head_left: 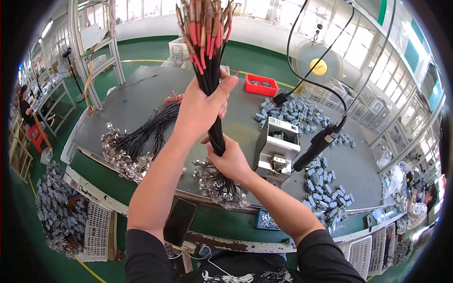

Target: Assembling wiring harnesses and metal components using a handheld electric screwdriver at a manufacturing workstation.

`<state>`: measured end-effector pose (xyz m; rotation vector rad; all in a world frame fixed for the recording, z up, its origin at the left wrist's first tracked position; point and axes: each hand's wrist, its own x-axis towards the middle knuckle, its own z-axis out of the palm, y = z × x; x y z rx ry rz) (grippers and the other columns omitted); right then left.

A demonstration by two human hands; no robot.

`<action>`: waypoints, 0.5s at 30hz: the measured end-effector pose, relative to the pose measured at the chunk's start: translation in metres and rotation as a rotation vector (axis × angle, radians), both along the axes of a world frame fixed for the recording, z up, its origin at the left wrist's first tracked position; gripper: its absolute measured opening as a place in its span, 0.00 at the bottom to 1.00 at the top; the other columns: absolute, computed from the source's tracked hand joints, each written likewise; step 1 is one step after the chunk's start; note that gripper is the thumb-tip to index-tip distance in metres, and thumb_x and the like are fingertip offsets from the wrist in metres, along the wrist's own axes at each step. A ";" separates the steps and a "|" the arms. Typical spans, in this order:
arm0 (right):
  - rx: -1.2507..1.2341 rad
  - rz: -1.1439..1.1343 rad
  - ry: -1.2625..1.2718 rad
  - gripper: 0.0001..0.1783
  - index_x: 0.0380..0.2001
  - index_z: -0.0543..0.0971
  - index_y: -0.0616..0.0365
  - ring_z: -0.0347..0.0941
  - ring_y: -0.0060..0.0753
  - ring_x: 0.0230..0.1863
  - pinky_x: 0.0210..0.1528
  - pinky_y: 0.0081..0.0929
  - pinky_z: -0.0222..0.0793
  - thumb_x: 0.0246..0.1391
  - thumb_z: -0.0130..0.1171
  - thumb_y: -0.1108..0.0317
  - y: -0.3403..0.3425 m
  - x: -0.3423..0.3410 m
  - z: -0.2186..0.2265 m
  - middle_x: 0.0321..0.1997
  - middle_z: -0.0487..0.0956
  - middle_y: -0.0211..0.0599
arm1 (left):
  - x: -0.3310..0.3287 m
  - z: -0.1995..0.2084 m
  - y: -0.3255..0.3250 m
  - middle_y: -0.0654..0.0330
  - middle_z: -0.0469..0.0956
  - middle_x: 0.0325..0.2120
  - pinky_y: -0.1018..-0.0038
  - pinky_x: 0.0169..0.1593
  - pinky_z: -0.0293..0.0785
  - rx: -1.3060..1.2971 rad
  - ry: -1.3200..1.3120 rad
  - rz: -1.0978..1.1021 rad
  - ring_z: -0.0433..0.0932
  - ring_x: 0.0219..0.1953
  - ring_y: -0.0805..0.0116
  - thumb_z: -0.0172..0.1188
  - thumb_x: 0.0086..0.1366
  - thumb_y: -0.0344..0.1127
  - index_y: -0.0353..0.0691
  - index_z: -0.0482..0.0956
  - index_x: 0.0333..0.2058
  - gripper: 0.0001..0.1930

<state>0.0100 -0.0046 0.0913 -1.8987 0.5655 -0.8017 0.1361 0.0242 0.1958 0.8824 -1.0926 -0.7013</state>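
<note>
Both hands grip one thick bundle of black cables (206, 84), held upright over the table. Red sleeves and copper-brown ends fan out at its top. My left hand (207, 101) is closed around the upper part, thumb across the cables. Lower down, my right hand (229, 158) wraps the bundle just above a cluster of round silver metal ends (217, 186) near the table's front edge. To the left lies another cable bundle (151, 125), its silver ends toward me. Right of my hands stands a small silver bench machine (277, 151).
Piles of grey-blue connector parts (325, 188) lie right of the machine and behind it. A black electric screwdriver (316, 148) hangs on a cord. A red tray (261, 85) sits at the back, a blue tray (267, 220) and a phone (180, 221) in front. A fan (317, 63) stands beyond.
</note>
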 end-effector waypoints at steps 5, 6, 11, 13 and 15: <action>0.102 0.001 -0.142 0.09 0.46 0.82 0.57 0.63 0.13 0.18 0.21 0.21 0.56 0.64 0.63 0.69 -0.015 -0.006 0.009 0.19 0.69 0.17 | 0.002 0.003 0.006 0.64 0.79 0.28 0.76 0.35 0.75 -0.107 -0.250 0.025 0.79 0.29 0.74 0.68 0.69 0.48 0.33 0.67 0.58 0.30; 0.230 0.038 -0.163 0.13 0.49 0.81 0.58 0.64 0.16 0.16 0.19 0.22 0.57 0.63 0.64 0.68 -0.009 -0.007 0.034 0.17 0.69 0.20 | 0.002 -0.004 0.015 0.63 0.80 0.30 0.76 0.37 0.76 -0.226 -0.217 0.048 0.80 0.32 0.73 0.68 0.70 0.47 0.33 0.66 0.60 0.31; 0.365 0.029 -0.369 0.18 0.54 0.75 0.61 0.61 0.21 0.14 0.21 0.24 0.60 0.65 0.64 0.67 -0.046 -0.010 0.055 0.15 0.65 0.24 | -0.009 -0.066 0.054 0.54 0.83 0.36 0.68 0.42 0.79 0.391 -0.795 0.157 0.83 0.37 0.61 0.71 0.64 0.46 0.34 0.77 0.47 0.23; 0.361 0.006 -0.396 0.20 0.55 0.74 0.61 0.62 0.20 0.15 0.22 0.25 0.62 0.65 0.65 0.65 -0.049 -0.004 0.053 0.15 0.65 0.24 | -0.043 -0.079 0.068 0.55 0.81 0.32 0.63 0.42 0.79 0.353 -1.054 0.325 0.84 0.36 0.51 0.70 0.63 0.51 0.37 0.79 0.41 0.22; 0.353 -0.090 -0.469 0.23 0.54 0.73 0.61 0.64 0.20 0.17 0.23 0.25 0.64 0.64 0.68 0.61 -0.050 -0.001 0.050 0.17 0.67 0.25 | -0.042 -0.086 0.062 0.54 0.82 0.32 0.62 0.42 0.79 0.274 -1.086 0.370 0.84 0.36 0.51 0.70 0.62 0.50 0.38 0.79 0.42 0.21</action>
